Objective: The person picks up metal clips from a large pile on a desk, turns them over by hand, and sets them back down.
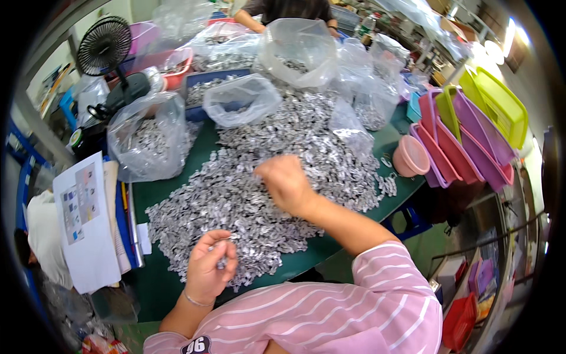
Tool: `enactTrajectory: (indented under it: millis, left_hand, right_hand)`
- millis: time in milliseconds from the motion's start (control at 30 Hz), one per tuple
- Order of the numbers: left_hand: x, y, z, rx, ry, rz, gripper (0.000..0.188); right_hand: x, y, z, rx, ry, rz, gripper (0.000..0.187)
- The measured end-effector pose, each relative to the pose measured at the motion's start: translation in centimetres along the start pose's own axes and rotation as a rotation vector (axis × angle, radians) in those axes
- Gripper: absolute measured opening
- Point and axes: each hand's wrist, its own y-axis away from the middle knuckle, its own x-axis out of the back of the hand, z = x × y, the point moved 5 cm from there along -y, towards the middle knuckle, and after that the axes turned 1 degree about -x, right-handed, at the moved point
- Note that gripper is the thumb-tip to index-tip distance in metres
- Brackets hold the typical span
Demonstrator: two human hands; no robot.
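Observation:
A wide heap of small silvery metal pieces (194,203) covers much of the green table (306,258). At the near edge of the heap, my left hand (211,262) is curled with its palm side up. Small silvery pieces show between its thumb and fingers; their exact kind is too small to make out. Over the middle of the heap is my right hand (287,186), blurred by motion. Its fingers point down and left, and I cannot see whether they hold anything.
Clear plastic bags (147,141) of pieces and a blue bin (197,109) line the far side. A black fan (106,47) and papers (88,224) are left. A pink tub (411,156) and stacked colourful baskets (460,135) stand right. Another person (298,9) sits opposite.

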Motion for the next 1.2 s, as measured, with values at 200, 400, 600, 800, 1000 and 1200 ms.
enactTrajectory:
  millis: [200,400,600,800,1000,1200]
  left_hand:
    - [-0.7,-1.4,-1.2,0.013,0.057,0.001,0.015]
    - [-1.2,-0.8,-0.5,-0.023,0.089,0.010,0.038]
    - [-3.0,-2.6,2.2,-0.082,0.179,0.072,0.045]
    - [-0.2,-7.3,11.6,-0.492,0.391,0.148,0.033]
    - [4.1,-11.0,16.9,-0.379,0.357,0.300,0.048]
    - [-0.2,-5.5,10.9,-0.633,-0.435,0.259,0.021]
  right_hand:
    - [-0.7,3.9,0.2,-0.109,-0.049,-0.148,0.022]
    - [-1.9,3.5,0.3,-0.093,-0.064,-0.181,0.021]
    - [-1.6,3.7,0.3,-0.124,-0.006,-0.191,0.020]
    - [-2.3,3.5,-0.2,-0.102,-0.041,-0.193,0.017]
    - [-1.8,3.6,0.1,-0.098,-0.032,-0.139,0.014]
    - [-1.8,4.0,0.8,-0.119,-0.031,-0.175,0.015]
